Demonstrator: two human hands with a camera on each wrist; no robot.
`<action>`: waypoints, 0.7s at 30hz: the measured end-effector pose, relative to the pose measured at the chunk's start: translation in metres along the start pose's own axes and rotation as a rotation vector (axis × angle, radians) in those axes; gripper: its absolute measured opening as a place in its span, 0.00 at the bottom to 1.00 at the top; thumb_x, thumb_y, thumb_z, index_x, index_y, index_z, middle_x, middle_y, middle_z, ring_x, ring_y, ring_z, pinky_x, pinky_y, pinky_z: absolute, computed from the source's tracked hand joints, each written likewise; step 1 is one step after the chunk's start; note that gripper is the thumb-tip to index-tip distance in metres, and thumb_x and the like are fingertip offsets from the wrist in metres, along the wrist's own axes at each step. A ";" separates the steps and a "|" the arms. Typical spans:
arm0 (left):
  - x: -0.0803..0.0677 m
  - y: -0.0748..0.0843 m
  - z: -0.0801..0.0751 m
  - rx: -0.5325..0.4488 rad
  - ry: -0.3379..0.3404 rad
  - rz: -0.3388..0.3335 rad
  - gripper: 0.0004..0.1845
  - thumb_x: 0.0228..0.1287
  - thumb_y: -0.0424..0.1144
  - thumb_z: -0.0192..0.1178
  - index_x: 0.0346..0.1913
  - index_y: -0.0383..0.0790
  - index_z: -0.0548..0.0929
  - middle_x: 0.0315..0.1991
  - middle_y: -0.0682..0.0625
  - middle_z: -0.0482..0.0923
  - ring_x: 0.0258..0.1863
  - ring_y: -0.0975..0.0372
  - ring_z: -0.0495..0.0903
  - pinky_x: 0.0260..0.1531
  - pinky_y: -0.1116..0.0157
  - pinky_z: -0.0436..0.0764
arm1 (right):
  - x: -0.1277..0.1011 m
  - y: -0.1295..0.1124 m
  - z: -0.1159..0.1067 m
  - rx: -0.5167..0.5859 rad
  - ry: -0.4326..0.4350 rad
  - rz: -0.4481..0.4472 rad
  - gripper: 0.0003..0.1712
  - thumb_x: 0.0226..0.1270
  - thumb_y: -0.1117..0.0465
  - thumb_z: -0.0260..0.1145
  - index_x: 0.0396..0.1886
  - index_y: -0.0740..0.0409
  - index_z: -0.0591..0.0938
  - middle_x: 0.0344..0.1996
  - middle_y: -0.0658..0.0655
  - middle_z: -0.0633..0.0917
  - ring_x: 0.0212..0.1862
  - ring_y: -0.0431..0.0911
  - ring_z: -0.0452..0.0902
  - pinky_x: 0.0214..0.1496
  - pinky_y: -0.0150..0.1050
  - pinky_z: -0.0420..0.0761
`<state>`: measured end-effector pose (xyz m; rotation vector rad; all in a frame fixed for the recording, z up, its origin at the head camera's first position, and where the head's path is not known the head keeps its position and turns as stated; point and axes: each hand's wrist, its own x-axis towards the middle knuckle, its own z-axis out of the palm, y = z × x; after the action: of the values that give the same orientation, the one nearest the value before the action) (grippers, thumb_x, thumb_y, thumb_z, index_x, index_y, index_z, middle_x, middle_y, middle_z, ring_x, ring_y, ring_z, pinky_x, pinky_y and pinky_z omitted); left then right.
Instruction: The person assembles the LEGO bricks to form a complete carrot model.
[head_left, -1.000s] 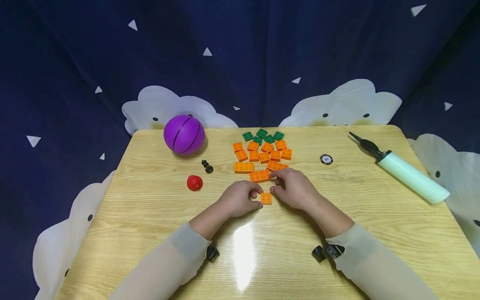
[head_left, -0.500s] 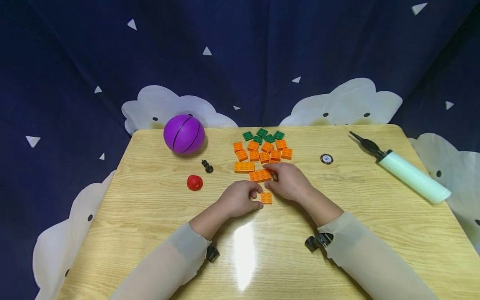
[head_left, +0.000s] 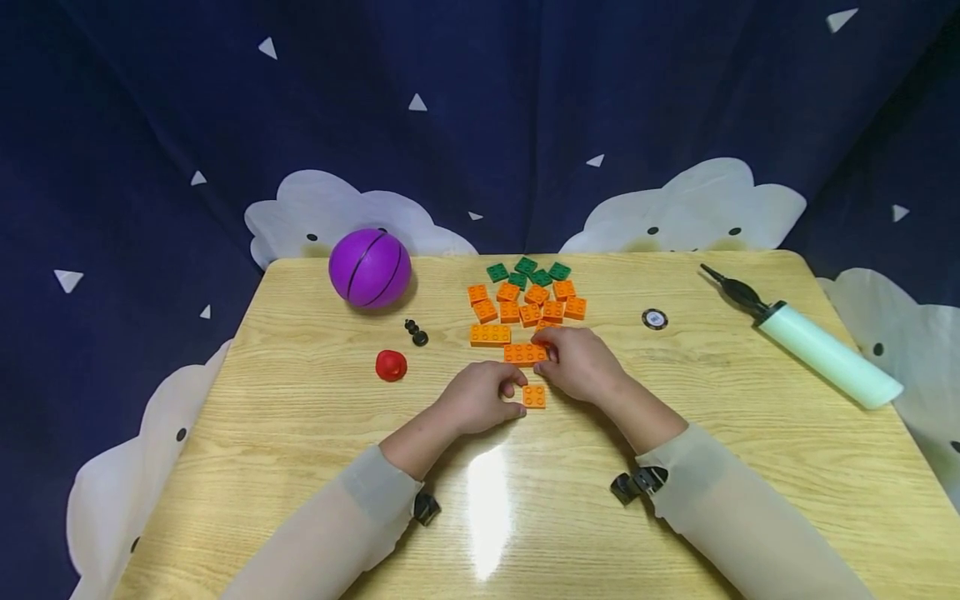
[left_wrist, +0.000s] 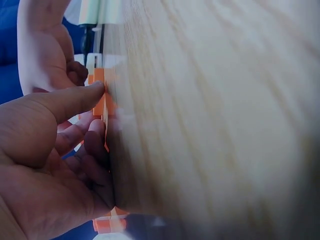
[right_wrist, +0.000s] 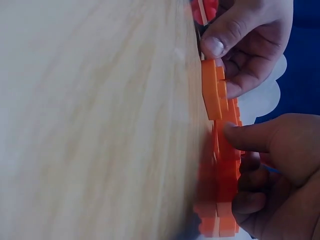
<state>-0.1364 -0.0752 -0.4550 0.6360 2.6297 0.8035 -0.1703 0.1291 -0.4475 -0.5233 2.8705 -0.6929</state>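
In the head view a small square orange toy brick lies on the table, studs up. My left hand pinches its left edge between thumb and index finger. Just beyond it lies a longer orange toy brick; my right hand grips its right end, thumb on the near side. In the right wrist view the right thumb lies against the long brick, and the left thumb meets the end of the small brick. The right fingertips are partly hidden behind the bricks.
Behind the hands lie another long orange brick, several square orange bricks and several green ones. Leftward are a purple ball, a black pawn-like piece and a small red hat. Rightward are a chip and a pump.
My right hand has moved left from the brick behind to the long orange brick, which has shifted slightly right and nearer. My left hand stays beside the small brick.
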 end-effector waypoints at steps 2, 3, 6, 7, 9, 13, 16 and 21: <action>0.000 0.001 0.000 0.004 0.001 -0.002 0.16 0.62 0.46 0.76 0.50 0.47 0.85 0.33 0.54 0.80 0.32 0.63 0.74 0.38 0.63 0.74 | -0.004 0.002 -0.001 0.023 0.014 0.002 0.22 0.66 0.56 0.75 0.58 0.57 0.85 0.25 0.49 0.77 0.29 0.45 0.71 0.35 0.41 0.70; 0.000 0.002 0.000 0.005 0.000 -0.005 0.16 0.62 0.46 0.76 0.49 0.47 0.85 0.33 0.54 0.80 0.32 0.63 0.74 0.38 0.63 0.74 | -0.006 0.003 -0.002 0.033 0.022 0.000 0.22 0.66 0.56 0.75 0.58 0.57 0.85 0.24 0.49 0.77 0.29 0.45 0.71 0.34 0.41 0.70; -0.001 0.003 -0.001 -0.003 -0.003 -0.009 0.16 0.62 0.46 0.76 0.50 0.47 0.85 0.34 0.53 0.80 0.32 0.63 0.74 0.38 0.63 0.74 | -0.011 0.007 -0.003 0.057 0.032 0.000 0.21 0.67 0.56 0.75 0.57 0.57 0.85 0.24 0.49 0.76 0.27 0.45 0.70 0.33 0.41 0.70; -0.001 0.003 -0.001 -0.008 -0.002 -0.011 0.16 0.62 0.46 0.76 0.50 0.47 0.85 0.34 0.53 0.80 0.32 0.62 0.75 0.38 0.63 0.74 | -0.012 0.008 -0.003 0.062 0.035 0.001 0.21 0.67 0.56 0.74 0.57 0.57 0.85 0.24 0.49 0.76 0.27 0.45 0.70 0.33 0.41 0.70; -0.001 0.002 -0.003 -0.027 0.000 -0.012 0.17 0.61 0.46 0.76 0.50 0.47 0.86 0.34 0.54 0.80 0.33 0.62 0.75 0.39 0.62 0.75 | -0.015 0.010 -0.003 0.064 0.040 -0.002 0.20 0.67 0.55 0.74 0.56 0.56 0.85 0.24 0.49 0.76 0.27 0.45 0.70 0.33 0.41 0.70; -0.003 -0.004 -0.003 -0.112 0.012 -0.022 0.20 0.60 0.47 0.77 0.52 0.47 0.86 0.37 0.54 0.81 0.34 0.62 0.76 0.41 0.62 0.76 | -0.021 0.013 -0.004 0.076 0.045 -0.003 0.18 0.68 0.56 0.74 0.55 0.56 0.85 0.24 0.49 0.76 0.27 0.44 0.70 0.34 0.41 0.70; -0.004 -0.009 -0.004 -0.204 0.039 -0.043 0.20 0.60 0.46 0.77 0.54 0.47 0.86 0.38 0.54 0.82 0.35 0.62 0.77 0.40 0.63 0.77 | -0.026 0.014 -0.007 0.097 0.046 -0.002 0.18 0.68 0.57 0.74 0.55 0.56 0.84 0.24 0.49 0.76 0.26 0.44 0.69 0.33 0.41 0.70; -0.006 -0.013 -0.006 -0.312 0.107 -0.053 0.20 0.60 0.42 0.76 0.54 0.44 0.85 0.39 0.51 0.82 0.32 0.60 0.76 0.33 0.64 0.77 | -0.035 0.010 -0.010 0.126 0.042 -0.003 0.19 0.68 0.57 0.74 0.56 0.56 0.84 0.24 0.48 0.76 0.25 0.43 0.69 0.33 0.41 0.71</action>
<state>-0.1376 -0.0909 -0.4575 0.4461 2.5224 1.2290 -0.1435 0.1547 -0.4411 -0.5007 2.8402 -0.8885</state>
